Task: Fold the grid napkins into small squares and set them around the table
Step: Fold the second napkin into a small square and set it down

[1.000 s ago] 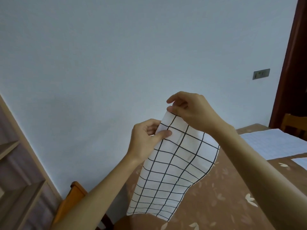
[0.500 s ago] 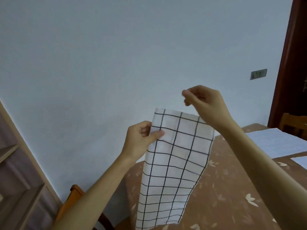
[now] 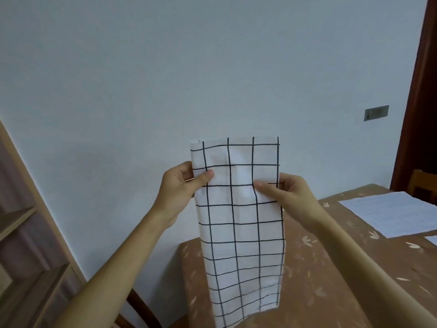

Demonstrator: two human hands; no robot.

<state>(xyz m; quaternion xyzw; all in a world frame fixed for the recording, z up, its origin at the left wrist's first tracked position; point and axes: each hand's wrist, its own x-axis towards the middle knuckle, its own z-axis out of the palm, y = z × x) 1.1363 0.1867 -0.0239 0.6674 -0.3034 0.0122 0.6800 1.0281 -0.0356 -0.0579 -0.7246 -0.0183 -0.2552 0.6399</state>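
Note:
A white napkin with a black grid [image 3: 238, 223] hangs upright in the air as a long narrow strip above the table. My left hand [image 3: 182, 185] pinches its left edge, thumb on the front, a little below the top. At about the same height my right hand [image 3: 286, 192] pinches the right edge, thumb on the front. The strip's top edge stands above both hands and its lower end hangs down over the table.
The table [image 3: 319, 268] wears a brown cloth with pale leaf prints. A pale flat cloth [image 3: 397, 213] lies at its far right. Wooden chairs stand at the lower left [image 3: 139, 308] and far right [image 3: 423, 183]. A wooden shelf unit [image 3: 26, 233] fills the left side.
My right hand let go of the napkin's top corner, lifted away, then came down and took hold of the right edge. The napkin now hangs straighter and flatter.

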